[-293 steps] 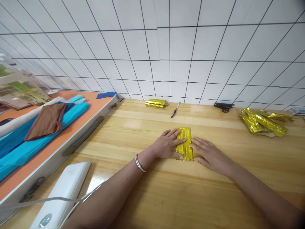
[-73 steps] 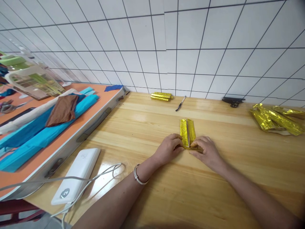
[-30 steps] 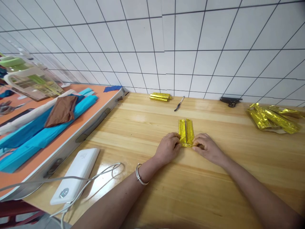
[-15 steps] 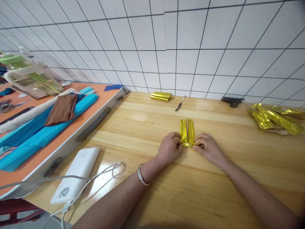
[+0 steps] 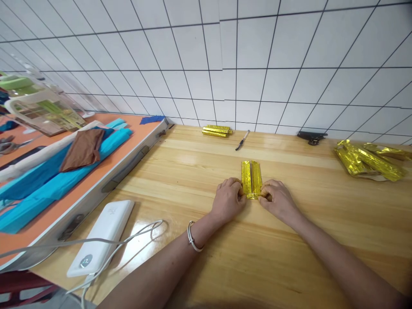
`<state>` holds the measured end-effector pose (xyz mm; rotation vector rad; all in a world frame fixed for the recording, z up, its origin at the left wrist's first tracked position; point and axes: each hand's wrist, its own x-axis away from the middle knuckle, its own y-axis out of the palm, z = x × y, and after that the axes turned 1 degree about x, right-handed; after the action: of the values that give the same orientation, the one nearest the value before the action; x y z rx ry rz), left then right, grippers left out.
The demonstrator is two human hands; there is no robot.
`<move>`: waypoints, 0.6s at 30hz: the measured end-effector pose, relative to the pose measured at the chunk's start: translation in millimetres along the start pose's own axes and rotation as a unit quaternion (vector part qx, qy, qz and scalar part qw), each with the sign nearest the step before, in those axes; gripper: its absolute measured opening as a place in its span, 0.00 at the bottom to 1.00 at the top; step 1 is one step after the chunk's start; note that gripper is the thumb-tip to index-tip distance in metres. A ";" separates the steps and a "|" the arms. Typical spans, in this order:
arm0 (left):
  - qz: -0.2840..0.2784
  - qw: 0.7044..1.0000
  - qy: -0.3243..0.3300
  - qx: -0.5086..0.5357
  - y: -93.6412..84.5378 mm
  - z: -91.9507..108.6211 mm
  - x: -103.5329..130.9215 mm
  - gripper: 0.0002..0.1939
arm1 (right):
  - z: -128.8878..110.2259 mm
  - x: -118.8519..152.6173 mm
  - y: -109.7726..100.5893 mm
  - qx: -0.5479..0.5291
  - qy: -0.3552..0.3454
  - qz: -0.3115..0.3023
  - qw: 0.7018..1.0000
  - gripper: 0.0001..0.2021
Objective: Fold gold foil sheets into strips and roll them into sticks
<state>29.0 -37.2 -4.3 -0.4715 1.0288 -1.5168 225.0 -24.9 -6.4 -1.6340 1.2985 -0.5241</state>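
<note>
A piece of gold foil paper [image 5: 246, 176] lies on the wooden table, its two long sides folded inward with a narrow dark gap between them. Its near end is turned up in a small fold. My left hand [image 5: 228, 196] pinches the near left corner, fingers curled. At the near right corner, my right hand [image 5: 277, 201] pinches the foil between thumb and fingers. My fingertips partly hide both corners. A silver bangle [image 5: 192, 237] circles my left wrist.
Folded gold foil strips [image 5: 216, 131] lie by the tiled wall near a pen [image 5: 242, 140]. A black clip-like object [image 5: 312, 137] and more gold foil [image 5: 370, 161] are at right. Left are a white power bank [image 5: 101, 236] with cable and an orange-topped table [image 5: 135, 141] holding coloured paper.
Both hands stay at the near corners of the gold foil paper, and the near fold looks slightly flatter. The whole view has shifted a little.
</note>
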 end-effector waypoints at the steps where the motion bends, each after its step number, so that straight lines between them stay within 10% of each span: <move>1: -0.001 1.000 0.000 0.001 -0.6 -0.3 -0.2 0.05 | 0.2 0.2 -0.2 -0.001 0.001 -0.002 1.000 0.04; 18: -0.122 0.971 0.188 -0.083 -12.6 10.9 8.0 0.13 | 5.0 -0.1 -1.5 -0.022 0.008 -0.002 1.000 0.03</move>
<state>28.3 -49.4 9.7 -0.4484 1.4428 -1.7913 229.7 -22.8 -7.3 -1.6714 1.3276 -0.5156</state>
